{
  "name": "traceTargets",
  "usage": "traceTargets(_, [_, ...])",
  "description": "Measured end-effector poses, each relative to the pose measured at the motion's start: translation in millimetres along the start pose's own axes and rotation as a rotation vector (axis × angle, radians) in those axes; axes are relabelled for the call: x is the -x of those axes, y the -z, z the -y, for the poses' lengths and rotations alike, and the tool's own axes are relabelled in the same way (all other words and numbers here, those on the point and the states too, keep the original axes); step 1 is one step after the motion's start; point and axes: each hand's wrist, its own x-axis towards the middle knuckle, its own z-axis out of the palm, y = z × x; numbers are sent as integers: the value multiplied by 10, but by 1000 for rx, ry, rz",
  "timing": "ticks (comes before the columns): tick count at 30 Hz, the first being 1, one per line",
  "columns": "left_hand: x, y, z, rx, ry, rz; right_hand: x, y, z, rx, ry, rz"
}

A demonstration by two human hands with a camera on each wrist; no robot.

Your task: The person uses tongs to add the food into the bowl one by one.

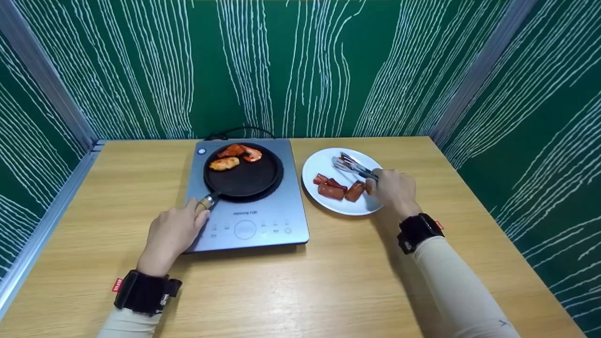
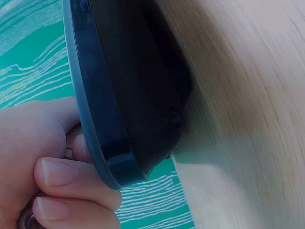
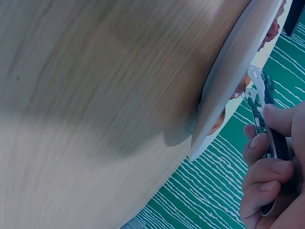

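My left hand (image 1: 173, 230) grips the wooden handle (image 1: 204, 203) of a small black frying pan (image 1: 249, 180) on the induction cooker (image 1: 281, 211). In the pan's far half lie a cooked shrimp (image 1: 252, 154), a golden piece that looks like a chicken wing (image 1: 224, 164) and a reddish-brown piece (image 1: 231, 150). Metal tongs (image 1: 359, 169) are held in my right hand (image 1: 396, 190), their tips over the far part of a white plate (image 1: 324, 159). Several reddish-brown sausage pieces (image 1: 331, 191) sit on the plate's near side. The right wrist view shows fingers curled round the tongs (image 3: 276, 143).
The cooker stands left of the plate on a wooden table (image 1: 291, 291). A black cord (image 1: 244, 127) runs behind it. Green walls (image 1: 300, 70) with white lines close off the back and sides.
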Motion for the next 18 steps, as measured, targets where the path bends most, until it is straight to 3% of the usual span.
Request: traceTargets(18, [4,-6,-2,8,-2,-5,72,37,-11,-32,-43,30])
